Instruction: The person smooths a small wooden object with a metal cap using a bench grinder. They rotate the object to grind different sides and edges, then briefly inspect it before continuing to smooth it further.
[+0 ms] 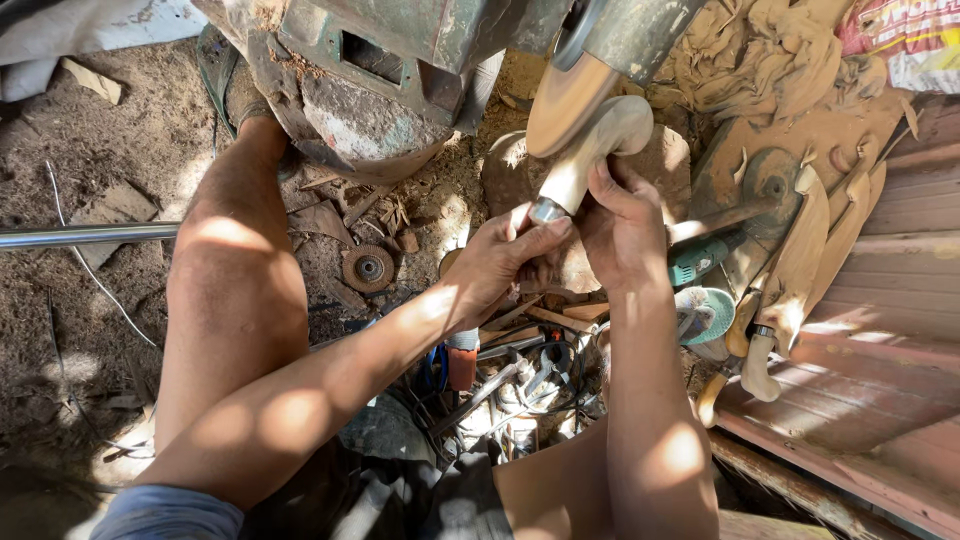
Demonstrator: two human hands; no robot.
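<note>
A pale wooden handle with a metal collar at its lower end is pressed against a tan sanding disc on a grinder. My left hand grips the collar end from below. My right hand wraps the handle's shaft beside it. Both forearms reach up from the bottom of the view.
A worn green machine body stands above my bare left leg. A used round disc lies on the dirt. Several more wooden handles rest on red planks at right. Tools and scrap lie between my legs. A metal rod crosses left.
</note>
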